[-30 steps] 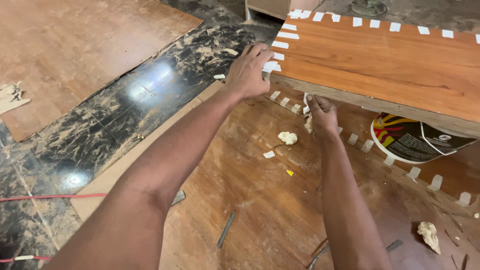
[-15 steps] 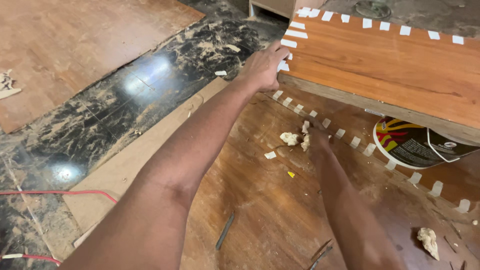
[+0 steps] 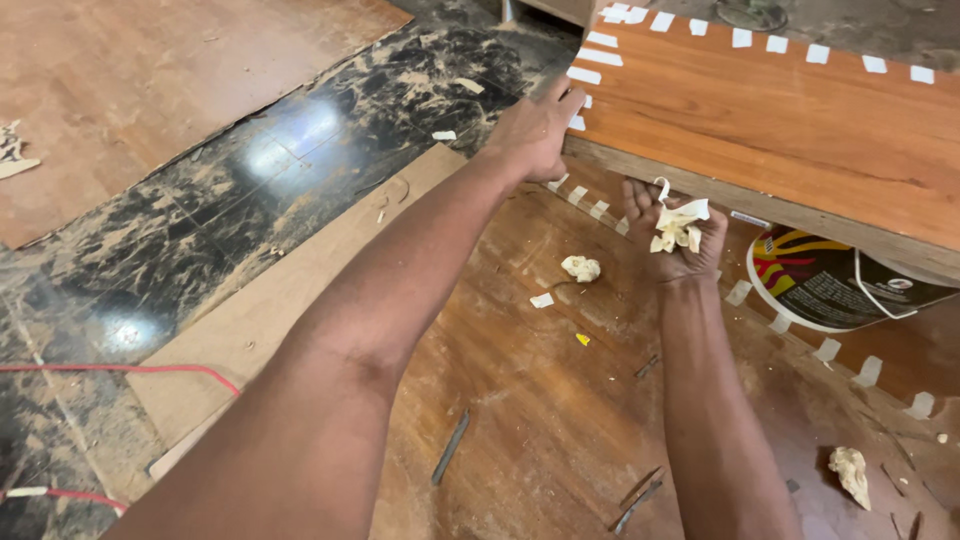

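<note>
Left hand (image 3: 535,130) braces board (image 3: 770,110); right hand (image 3: 672,232), palm-up, apparently cups crumpled tape (image 3: 678,225).

You stand in a carpentry workshop: laminated board (image 3: 790,120) edged with tape strips (image 3: 600,40), plywood sheets (image 3: 560,400), sawdust-strewn floor (image 3: 200,230).

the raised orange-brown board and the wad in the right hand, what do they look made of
The raised orange-brown board looks like laminate-faced wood: smooth grain-patterned top over a raw, duller edge. The crumpled off-white wad in the right hand looks like balled-up paper masking tape, matching the pale tape strips on the board's edges.
</note>
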